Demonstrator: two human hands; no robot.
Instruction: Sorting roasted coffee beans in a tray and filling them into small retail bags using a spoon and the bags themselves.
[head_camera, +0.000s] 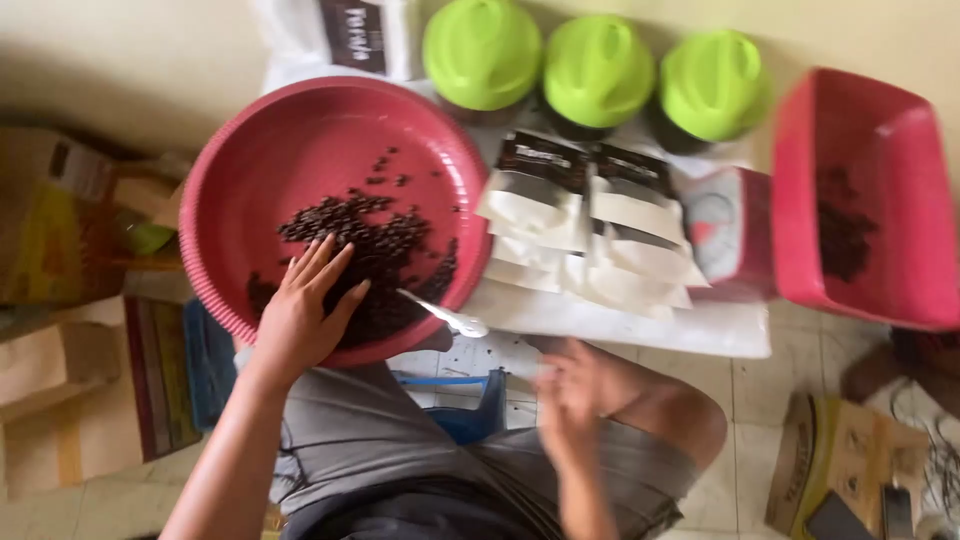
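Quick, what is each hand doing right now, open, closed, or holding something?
Left hand: open, fingers spread flat on the dark coffee beans in the round red tray.
Right hand: blurred above the lap; cannot be told.

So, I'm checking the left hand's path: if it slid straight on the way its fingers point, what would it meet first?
The left hand already lies on the dark coffee beans in the red round tray; more beans come first.
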